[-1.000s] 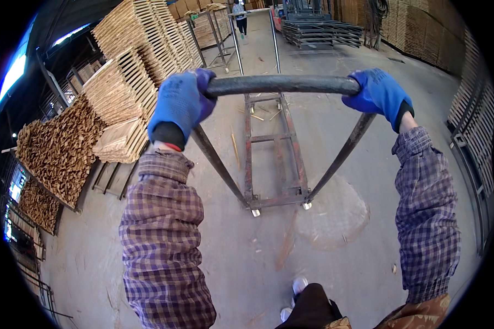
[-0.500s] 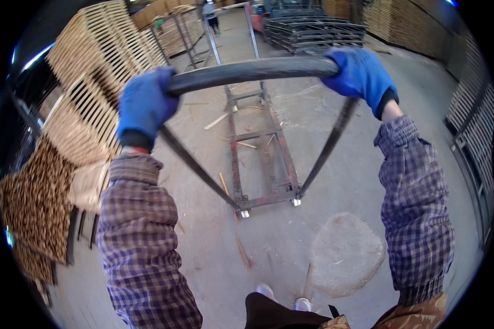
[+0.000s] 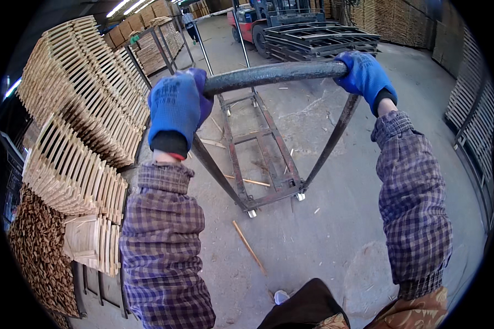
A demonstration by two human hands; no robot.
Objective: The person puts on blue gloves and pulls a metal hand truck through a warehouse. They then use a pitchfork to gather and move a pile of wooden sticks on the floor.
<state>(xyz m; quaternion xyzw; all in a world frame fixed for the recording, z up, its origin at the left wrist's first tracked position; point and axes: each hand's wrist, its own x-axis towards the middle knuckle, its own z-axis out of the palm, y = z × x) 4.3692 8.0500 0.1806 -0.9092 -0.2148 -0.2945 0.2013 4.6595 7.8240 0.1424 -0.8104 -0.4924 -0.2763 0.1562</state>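
In blue knit gloves with black cuffs, my left hand (image 3: 175, 107) and my right hand (image 3: 365, 81) are both closed round the curved top bar (image 3: 274, 74) of a dark metal push cart. The left grips near the bar's left end, the right at its right bend. Two slanting legs run from the bar down to a long, narrow, rusty base frame (image 3: 281, 151), low over the concrete floor on small pale wheels (image 3: 252, 214). Two upright metal posts (image 3: 204, 46) rise at the cart's far end. No load lies on the frame.
Tall stacks of slatted wood (image 3: 82, 93) and bundled sticks (image 3: 41, 257) line the left. Ahead right, a red forklift (image 3: 260, 30) stands behind piled dark metal frames (image 3: 318, 41). A slatted rack (image 3: 469, 107) edges the right. A loose wooden stick (image 3: 248, 247) lies on the floor; a person (image 3: 189, 24) stands far ahead.
The cart and I have moved forward; the round floor patch has slid toward my feet. My view has lifted, showing more of the forklift. Both hands keep hold of the bar.
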